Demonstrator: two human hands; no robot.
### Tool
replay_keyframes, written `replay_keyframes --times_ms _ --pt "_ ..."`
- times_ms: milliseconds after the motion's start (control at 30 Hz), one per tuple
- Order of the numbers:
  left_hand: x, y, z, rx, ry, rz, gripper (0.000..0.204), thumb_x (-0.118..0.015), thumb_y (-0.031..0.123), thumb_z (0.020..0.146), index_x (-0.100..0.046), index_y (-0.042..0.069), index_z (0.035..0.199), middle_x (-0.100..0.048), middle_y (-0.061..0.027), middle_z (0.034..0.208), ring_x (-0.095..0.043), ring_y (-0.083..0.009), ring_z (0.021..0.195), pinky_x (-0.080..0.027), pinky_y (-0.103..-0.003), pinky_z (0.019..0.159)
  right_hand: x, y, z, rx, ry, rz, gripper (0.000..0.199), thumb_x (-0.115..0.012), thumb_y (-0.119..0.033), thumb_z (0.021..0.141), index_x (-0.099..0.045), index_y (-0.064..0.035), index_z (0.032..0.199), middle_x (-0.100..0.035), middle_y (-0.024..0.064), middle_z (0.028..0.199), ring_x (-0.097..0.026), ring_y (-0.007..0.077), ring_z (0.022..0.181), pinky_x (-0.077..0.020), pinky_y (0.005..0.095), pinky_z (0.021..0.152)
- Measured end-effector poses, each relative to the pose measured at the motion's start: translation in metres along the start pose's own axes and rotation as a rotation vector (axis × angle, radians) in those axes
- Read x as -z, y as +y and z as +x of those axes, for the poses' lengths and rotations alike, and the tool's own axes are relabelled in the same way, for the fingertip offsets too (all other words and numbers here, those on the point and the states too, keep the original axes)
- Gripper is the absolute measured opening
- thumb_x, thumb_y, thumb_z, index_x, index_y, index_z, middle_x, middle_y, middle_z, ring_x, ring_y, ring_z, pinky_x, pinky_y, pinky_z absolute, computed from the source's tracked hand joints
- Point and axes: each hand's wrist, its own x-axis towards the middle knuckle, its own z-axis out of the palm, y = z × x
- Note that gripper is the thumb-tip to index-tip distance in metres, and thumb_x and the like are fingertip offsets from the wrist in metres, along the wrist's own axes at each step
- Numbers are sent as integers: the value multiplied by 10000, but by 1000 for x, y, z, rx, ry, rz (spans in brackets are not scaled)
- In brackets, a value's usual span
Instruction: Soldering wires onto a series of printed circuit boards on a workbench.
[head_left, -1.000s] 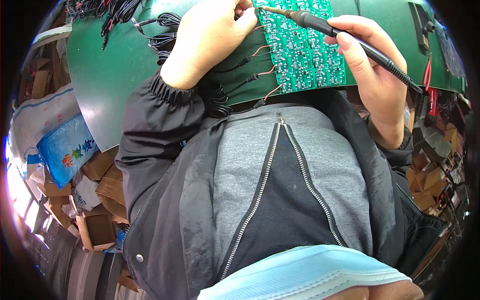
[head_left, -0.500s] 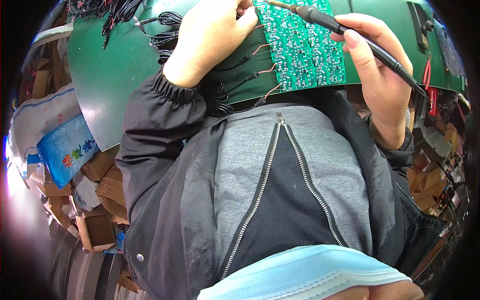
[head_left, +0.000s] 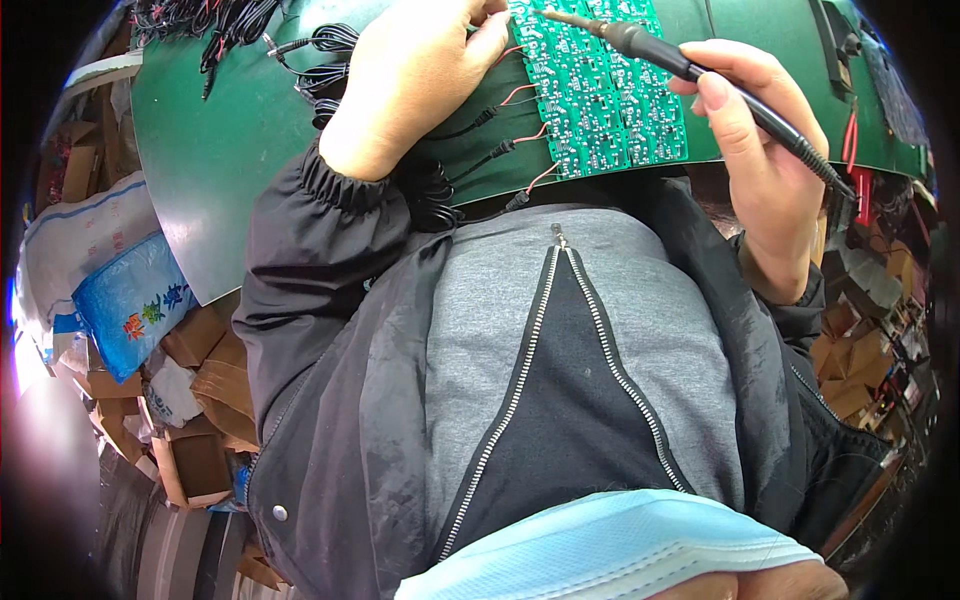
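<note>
My right hand [head_left: 765, 140] is wrapped round the black handle of a soldering iron [head_left: 655, 48]. The iron's tip points left, over the upper part of a green circuit board panel [head_left: 590, 115] crowded with small parts. Beside the panel's upper left edge is my left hand [head_left: 415, 80], its fingers drawn together at the top of the picture. What they pinch, if anything, is hidden. Several black cables with red leads [head_left: 503, 148] run to the panel's left edge, and a coiled black cable [head_left: 432, 200] lies by the table's near edge.
The green table [head_left: 205, 170] carries more coiled black cables [head_left: 335, 40] and a heap of cables [head_left: 225, 35] at the far left. A black object [head_left: 835, 45] lies at the far right. Cardboard boxes [head_left: 195, 465] and a blue bag [head_left: 135, 305] sit below, left of me.
The soldering iron's tip has shifted slightly right and down, with my right hand lowered a little. My left hand and the panel appear slightly further left.
</note>
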Motion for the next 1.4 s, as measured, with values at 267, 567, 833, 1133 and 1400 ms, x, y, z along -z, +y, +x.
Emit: replay_keyframes --times_ms 267,567,833,1133,1400 --pt "2 0 1 -42 -55 72 106 -726 129 875 -675 35 876 -670 -142 824 -661 -325 786 -528 -401 711 -8 4 2 -35 -26 71 234 -634 -85 1022 -677 57 1203 -713 107 1095 -697 145 973 -515 234 828" --pt "-4 -6 -1 -55 -33 57 97 -727 113 855 -664 40 868 -654 -139 824 -652 -327 777 -527 -401 709 -5 7 3 -38 -29 93 235 -629 -82 1023 -677 60 1204 -710 107 1114 -702 154 977 -517 236 829" --pt "-5 -6 -1 -65 -36 48 97 -726 94 842 -646 39 852 -637 -140 814 -642 -334 768 -524 -403 704 -4 3 6 -14 -93 81 232 -623 -69 1024 -669 63 1209 -708 102 1106 -691 147 997 -518 238 859" --pt "0 1 3 -27 -61 67 104 -725 104 845 -646 37 846 -636 -139 807 -640 -330 764 -524 -401 706 0 16 11 78 89 2 237 -586 -80 1046 -665 60 1220 -736 141 1074 -654 116 888 -513 239 802" --pt "1 -12 -2 -67 -64 134 138 -725 176 871 -672 53 906 -669 -126 841 -664 -319 794 -537 -400 725 -24 97 28 306 459 16 195 -614 -50 1024 -655 43 1191 -718 111 1032 -659 122 809 -537 251 745"
